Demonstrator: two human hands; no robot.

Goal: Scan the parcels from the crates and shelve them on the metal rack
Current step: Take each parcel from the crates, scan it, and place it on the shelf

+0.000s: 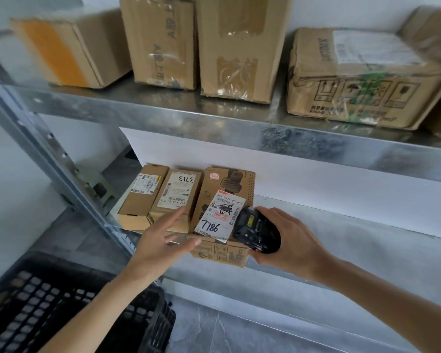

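**Scanner held to the "7786" parcel on the lower shelf**

The right hand (288,238) grips a black handheld scanner (256,231), fingers curled round its body, its head just beside the white label (219,216) of a printed cardboard parcel (225,215). That label carries handwritten "7786", the printed line "642 H431 00 051" and red characters partly scribbled over. The left hand (161,240) is spread with straight fingers and holds nothing; its fingertips lie at the parcel's front left corner, though whether they touch it is hard to judge.

The parcel sits on the lower shelf (341,238) of the metal rack (214,123), overhanging the front edge. To its left stand two plain brown parcels side by side: the middle parcel (176,197) is marked "3753" upside down with "516 K20-00 056", and the left parcel (143,192) bears small print too fine to read. Rightward the shelf runs on as bare metal.

On the upper shelf, a box (161,39) shows "ABB", and a crumpled carton (362,80) has handling symbols and green print; its right neighbour is cut off. A black lattice crate (61,307) sits at lower left, partly out of frame.
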